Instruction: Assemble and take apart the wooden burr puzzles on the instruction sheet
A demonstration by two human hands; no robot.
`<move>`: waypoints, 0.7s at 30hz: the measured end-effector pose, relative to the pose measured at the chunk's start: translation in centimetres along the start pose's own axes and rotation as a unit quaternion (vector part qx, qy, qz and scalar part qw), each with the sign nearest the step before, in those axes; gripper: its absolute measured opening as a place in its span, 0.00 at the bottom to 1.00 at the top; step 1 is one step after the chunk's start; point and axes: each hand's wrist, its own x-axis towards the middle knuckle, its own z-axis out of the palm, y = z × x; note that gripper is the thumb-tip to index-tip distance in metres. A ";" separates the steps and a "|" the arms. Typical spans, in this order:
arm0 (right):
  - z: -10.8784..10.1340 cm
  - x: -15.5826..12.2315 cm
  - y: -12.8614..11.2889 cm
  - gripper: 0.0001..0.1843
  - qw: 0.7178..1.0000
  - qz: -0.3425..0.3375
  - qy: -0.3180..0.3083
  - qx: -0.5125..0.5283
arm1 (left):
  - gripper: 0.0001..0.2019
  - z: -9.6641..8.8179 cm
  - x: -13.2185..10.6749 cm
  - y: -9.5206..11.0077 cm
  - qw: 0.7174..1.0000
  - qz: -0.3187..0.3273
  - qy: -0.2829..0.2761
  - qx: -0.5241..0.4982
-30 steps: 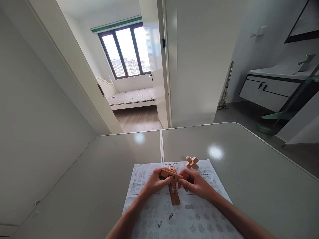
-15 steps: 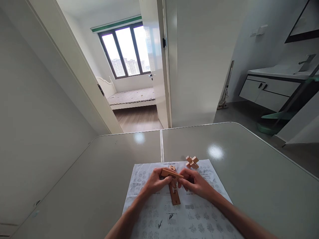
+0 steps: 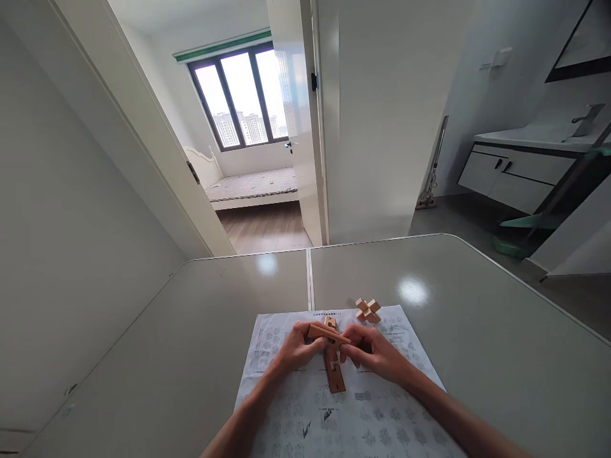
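Observation:
My left hand (image 3: 296, 346) and my right hand (image 3: 375, 352) meet over a printed paper sheet (image 3: 344, 407) on the grey table (image 3: 191, 343). Between them they pinch crossed brown wooden puzzle bars (image 3: 330, 351): one bar lies across at the fingertips, a longer notched bar points toward me and its near end rests on the sheet. Both hands have their fingers closed on the bars. A small assembled pale wooden cross puzzle (image 3: 368, 310) stands just beyond my right hand at the sheet's far edge.
The table has a seam (image 3: 309, 280) down its middle and a rounded far edge. Beyond it a doorway opens to a room with a window (image 3: 241, 95) and a bed (image 3: 252, 186). A vanity with sink (image 3: 529, 165) stands at the right.
Hardly anything has moved; my fingers have shifted slightly on the wooden bars, which stay in the same place.

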 end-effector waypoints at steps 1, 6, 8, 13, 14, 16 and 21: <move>0.0 0.0 0.0 0.20 1.000 0.001 -0.001 0.001 | 0.12 0.0 0.0 0.0 1.000 0.001 0.002 0.001; -0.1 0.0 0.1 0.19 1.000 0.000 0.000 0.011 | 0.12 0.1 0.0 0.2 1.000 0.007 0.008 -0.011; -0.1 0.0 0.1 0.19 1.000 -0.005 0.001 0.016 | 0.11 0.3 0.0 0.2 1.000 0.005 0.004 -0.020; -0.1 0.0 -0.1 0.19 1.000 -0.007 0.001 0.024 | 0.11 0.5 0.1 0.1 0.999 0.013 0.010 -0.033; -0.1 0.0 -0.2 0.19 1.000 -0.006 0.001 0.024 | 0.11 0.5 0.1 0.1 0.999 0.017 0.015 -0.025; -0.1 -0.1 -0.3 0.18 1.000 -0.005 -0.001 0.024 | 0.12 0.4 0.1 0.1 0.999 0.027 0.026 0.002; -0.1 -0.1 -0.1 0.18 1.000 -0.004 0.002 0.020 | 0.14 0.2 0.1 0.0 0.998 0.022 0.045 0.033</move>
